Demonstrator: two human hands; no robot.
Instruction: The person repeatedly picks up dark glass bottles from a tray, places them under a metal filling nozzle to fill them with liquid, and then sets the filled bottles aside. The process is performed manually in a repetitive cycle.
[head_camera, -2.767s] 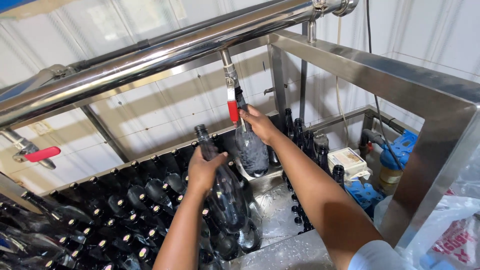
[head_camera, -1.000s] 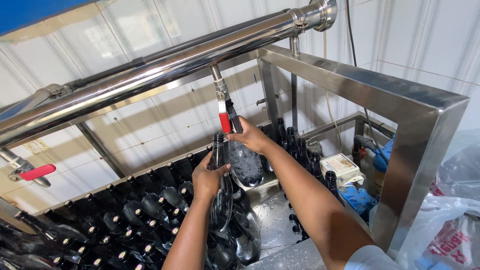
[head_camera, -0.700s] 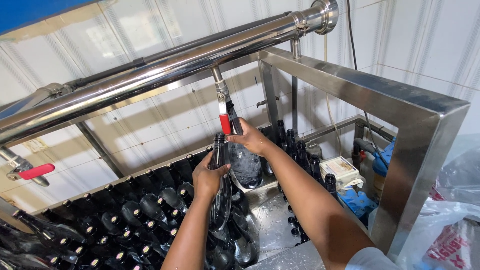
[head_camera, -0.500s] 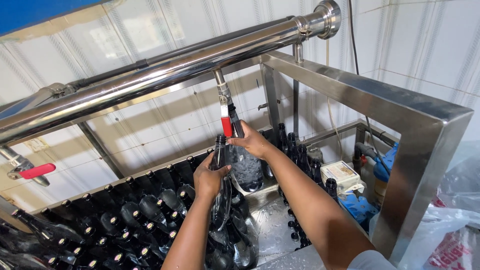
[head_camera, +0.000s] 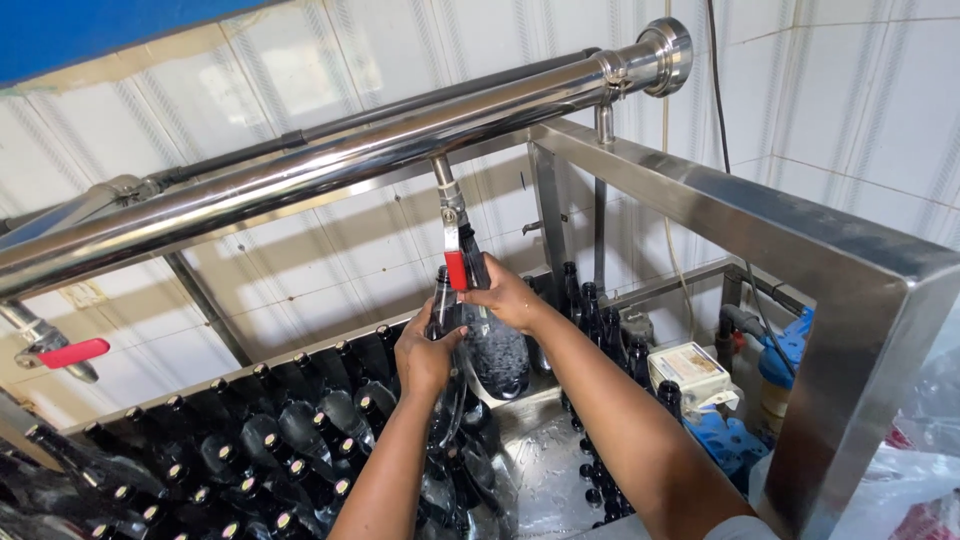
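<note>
My right hand (head_camera: 508, 297) grips a dark glass bottle (head_camera: 493, 350) by its upper part, with the neck up at a tap (head_camera: 453, 235) that has a red lever and hangs from the long steel pipe (head_camera: 330, 165). The bottle's body looks wet and speckled. Just to its left, my left hand (head_camera: 427, 350) holds a second dark bottle (head_camera: 441, 300) upright by the neck, its mouth a little below the tap. Both hands are close together above a steel trough (head_camera: 545, 455).
Rows of dark empty bottles (head_camera: 230, 440) lie packed at the lower left. More bottles (head_camera: 600, 315) stand behind my right arm. A steel frame (head_camera: 800, 260) boxes in the right side. Another red tap lever (head_camera: 70, 352) is at far left. A small white box (head_camera: 690, 368) and blue fittings sit at right.
My left hand has brought its bottle from a tilt to upright, close beside the tap. My right hand has stayed at the tap with its bottle.
</note>
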